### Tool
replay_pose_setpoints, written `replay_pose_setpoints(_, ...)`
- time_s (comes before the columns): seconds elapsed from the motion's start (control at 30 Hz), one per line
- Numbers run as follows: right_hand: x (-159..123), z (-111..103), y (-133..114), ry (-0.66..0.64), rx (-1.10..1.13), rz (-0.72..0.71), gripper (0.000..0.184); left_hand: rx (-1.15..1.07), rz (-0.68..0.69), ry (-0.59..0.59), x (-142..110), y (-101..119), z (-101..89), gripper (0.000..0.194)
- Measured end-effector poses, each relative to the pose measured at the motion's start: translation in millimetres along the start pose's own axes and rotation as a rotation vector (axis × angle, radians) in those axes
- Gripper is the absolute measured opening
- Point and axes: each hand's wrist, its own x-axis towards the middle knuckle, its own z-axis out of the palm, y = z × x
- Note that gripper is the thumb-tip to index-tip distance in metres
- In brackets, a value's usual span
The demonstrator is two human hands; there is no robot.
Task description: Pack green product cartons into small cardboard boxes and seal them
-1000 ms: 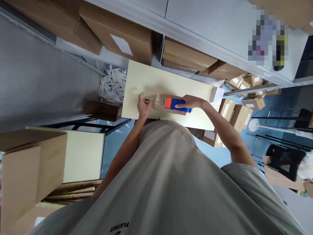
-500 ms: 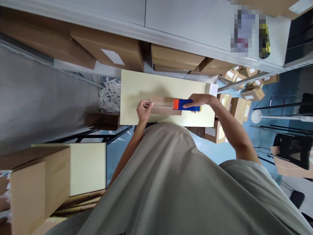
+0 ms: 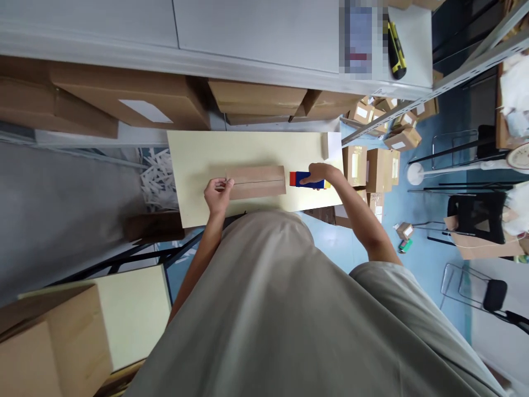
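Carton (image 3: 256,174) lies centrally on the table (image 3: 248,146); left hand (image 3: 217,196) at its nine o'clock end, fingers curled, pinch indeterminable; right hand (image 3: 319,172) at three o'clock, fingers wrapped around a blue-and-red tape dispenser (image 3: 309,184).

Seen from the middle of the view, a white shelf (image 3: 264,38) ran across twelve o'clock, with a yellow-and-black tool (image 3: 397,52) lying on it between one and two. Brown cartons (image 3: 256,99) sat beneath it, one labelled carton (image 3: 173,91) towards ten. White paper strips (image 3: 157,176) were heaped at nine. At eight, a large carton (image 3: 78,325) rested on a pale table (image 3: 136,309). A black chair (image 3: 475,218) stood at three.
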Motion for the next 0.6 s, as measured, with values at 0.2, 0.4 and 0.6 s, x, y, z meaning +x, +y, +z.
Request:
replay_pose_setpoints(0.2,32.6,67.6,-27.1,0.458,-0.203,0.056,0.025,0.042,0.024,0.016,2.0,-1.2,0.8,0.021)
replay_pose_setpoints(0.4,78.7,134.4,-10.0,0.76,0.072,0.13,0.035,0.066,0.001,0.026,-0.1,0.8,-0.3,0.021)
replay_pose_setpoints(0.6,92.5,156.7,1.1,0.868,0.278,0.18,0.027,0.138,0.001,0.016,-8.5,5.0,-2.6,0.022)
